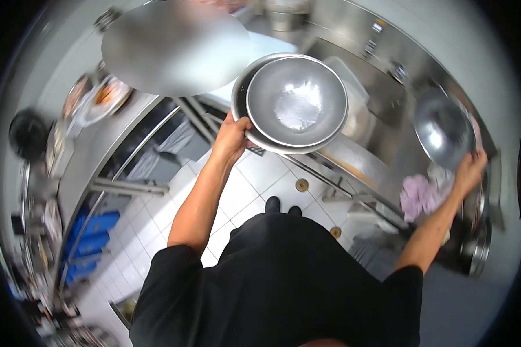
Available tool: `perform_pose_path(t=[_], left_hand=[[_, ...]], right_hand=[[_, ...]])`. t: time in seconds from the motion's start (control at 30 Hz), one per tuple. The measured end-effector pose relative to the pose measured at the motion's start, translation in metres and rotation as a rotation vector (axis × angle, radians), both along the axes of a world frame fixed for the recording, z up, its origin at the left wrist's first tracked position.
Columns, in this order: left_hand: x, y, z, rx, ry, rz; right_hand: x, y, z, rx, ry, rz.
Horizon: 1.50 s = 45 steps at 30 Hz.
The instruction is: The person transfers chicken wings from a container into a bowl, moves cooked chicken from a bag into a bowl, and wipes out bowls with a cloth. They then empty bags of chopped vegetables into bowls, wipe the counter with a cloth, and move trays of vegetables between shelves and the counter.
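My left hand (233, 137) is closed on the rim of a wide steel mixing bowl (241, 92). A smaller steel bowl (298, 101) sits nested inside it, tilted toward the right, its shiny bottom facing up at me. Over at the right, my right hand (472, 168) grips the edge of another steel bowl (444, 128). That bowl is held above the counter beside the sink. The fingertips of my right hand are partly hidden behind the rim.
A steel sink (379, 84) with a clear plastic container (346, 78) lies ahead. A pinkish cloth (418, 196) rests near the right counter edge. Plates with food (107, 95) stand on the left counter (113, 130). Blue bins (92, 234) sit below. White tiles (237, 191) cover the floor.
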State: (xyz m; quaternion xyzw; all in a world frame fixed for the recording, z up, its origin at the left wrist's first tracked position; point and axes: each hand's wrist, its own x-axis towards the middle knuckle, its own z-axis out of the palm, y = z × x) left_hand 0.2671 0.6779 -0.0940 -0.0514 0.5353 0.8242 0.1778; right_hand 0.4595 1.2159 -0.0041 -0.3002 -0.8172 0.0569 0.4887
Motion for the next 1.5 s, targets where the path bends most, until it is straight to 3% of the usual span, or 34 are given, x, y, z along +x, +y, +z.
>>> perform_pose_path(t=[0.03,0.07,0.1,0.17,0.23,0.27,0.3,0.4,0.5,0.53,0.57,0.6,0.63,0.67,0.73,0.77,0.8,0.87,0.9,0.93,0.97,1.1,1.17,1.23,1.27,1.33,1.37,1.4,1.43,1.5], left_hand=[[-0.01,-0.016,-0.004,0.017,0.007,0.063],[-0.024,-0.034,-0.008,-0.001,0.028,0.081],[-0.035,-0.049,-0.005,-0.017,0.036,0.126],[-0.063,-0.073,-0.004,-0.026,0.075,0.177],[-0.093,-0.097,-0.004,-0.03,0.063,0.233],[-0.107,-0.105,-0.001,-0.04,0.021,0.277],[-0.13,-0.114,-0.014,-0.024,0.013,0.315],[-0.173,-0.145,-0.052,0.122,0.045,0.235],[-0.153,-0.193,-0.048,0.018,0.063,0.142],[-0.134,-0.221,-0.037,-0.011,0.137,0.072],[-0.107,-0.251,-0.013,0.1,0.157,0.009],[-0.078,-0.282,0.004,0.211,0.168,-0.069],[-0.058,-0.306,0.003,0.218,0.19,0.002],[-0.044,-0.326,-0.001,0.234,0.206,0.073],[-0.038,-0.368,-0.059,-0.307,0.145,0.4],[-0.033,-0.396,-0.062,-0.099,0.048,0.647],[-0.026,-0.432,-0.079,0.058,-0.015,0.697],[-0.012,-0.487,-0.089,-0.052,-0.031,0.98],[-0.007,-0.517,-0.088,-0.123,-0.071,1.025],[-0.003,-0.545,-0.086,-0.084,-0.056,1.029],[-0.005,-0.563,-0.066,-0.068,-0.137,1.1],[-0.034,-0.658,-0.073,-0.308,-0.23,1.2],[-0.045,-0.692,-0.089,-0.474,-0.28,1.162],[-0.055,-0.707,-0.087,-0.341,-0.242,0.929],[-0.057,-0.711,-0.089,-0.345,-0.169,0.898],[-0.06,-0.712,-0.073,-0.494,-0.331,0.969],[-0.062,-0.708,-0.071,-0.749,-0.345,1.138],[-0.056,-0.738,-0.093,-0.848,-0.329,1.196],[-0.047,-0.768,-0.116,-0.893,-0.098,1.167],[-0.061,-0.749,-0.092,-0.809,-0.317,0.925]], right_hand=[[-0.002,-0.015,0.004,0.043,-0.072,-0.037],[-0.011,-0.035,0.007,0.233,0.043,0.176],[-0.01,-0.005,-0.012,0.17,-0.135,-0.058],[-0.024,-0.013,-0.019,0.132,-0.107,0.039],[-0.049,-0.004,-0.027,0.252,-0.152,0.076],[-0.069,-0.022,-0.027,0.015,-0.154,0.103],[-0.092,-0.046,-0.03,-0.029,-0.104,0.094],[-0.159,-0.134,-0.02,-0.139,-0.058,0.459],[-0.225,-0.282,-0.003,-0.368,0.06,0.846],[-0.247,-0.325,-0.002,-0.348,-0.043,0.864],[-0.268,-0.381,0.0,-0.147,-0.121,0.892],[-0.282,-0.448,0.004,-0.148,-0.25,0.91],[-0.3,-0.502,-0.012,-0.211,-0.299,0.954],[-0.317,-0.551,-0.027,-0.325,-0.359,1.157],[-0.32,-0.662,-0.028,-0.234,-0.497,1.315],[-0.322,-0.698,-0.031,-0.338,-0.62,1.428],[-0.331,-0.721,-0.034,-0.437,-0.745,1.542],[-0.36,-0.743,-0.014,-0.353,-0.772,1.577],[-0.374,-0.751,-0.009,-0.317,-0.801,1.593],[-0.401,-0.752,-0.016,-0.231,-0.66,1.562],[-0.424,-0.754,-0.016,-0.272,-0.605,1.555],[-0.465,-0.798,-0.006,-0.283,-0.485,1.678],[-0.475,-0.82,-0.003,0.018,-0.603,1.679],[-0.482,-0.807,0.004,0.133,-0.579,1.677],[-0.49,-0.776,0.013,0.086,-0.533,1.596],[-0.494,-0.71,0.021,0.005,-0.446,1.448],[-0.5,-0.665,0.018,0.069,-0.471,1.184],[-0.509,-0.61,0.012,0.138,-0.489,0.938],[-0.511,-0.559,0.006,0.097,-0.674,0.713],[-0.516,-0.438,-0.06,-0.178,-0.999,0.479]])
